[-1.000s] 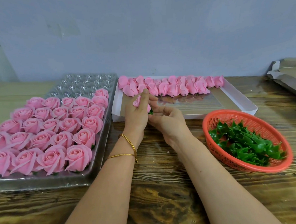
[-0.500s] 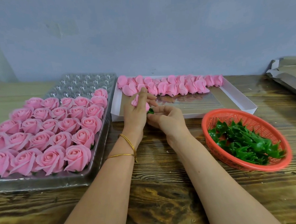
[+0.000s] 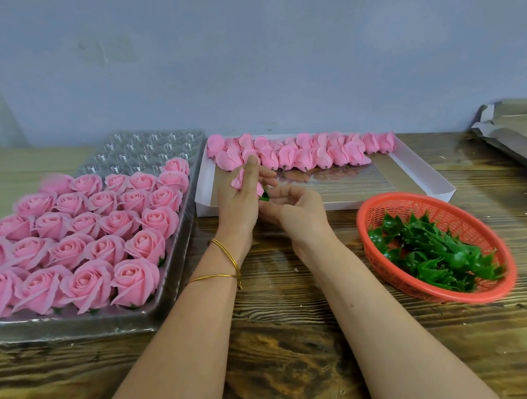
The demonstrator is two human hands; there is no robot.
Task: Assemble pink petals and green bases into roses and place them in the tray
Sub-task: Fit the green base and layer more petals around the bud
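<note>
My left hand [image 3: 241,200] grips a pink petal bud [image 3: 238,179] in its curled fingers, over the near edge of the white box [image 3: 419,173]. My right hand [image 3: 293,207] pinches a small green base [image 3: 264,196] against the underside of that bud. The two hands touch. A row of loose pink petal buds [image 3: 308,154] lies along the far side of the white box. The clear plastic tray [image 3: 174,265] on the left holds several finished pink roses [image 3: 84,239]; its far cells stand bare.
A red plastic basket [image 3: 439,202] with several green bases [image 3: 433,251] sits at the right on the wooden table [image 3: 293,335]. Folded grey cardboard [image 3: 508,125] lies at the far right. A grey wall rises behind.
Both hands have stayed together at the box's near edge, shifting slightly. The green base shows a little more between the fingers as the bud turns in my left hand.
</note>
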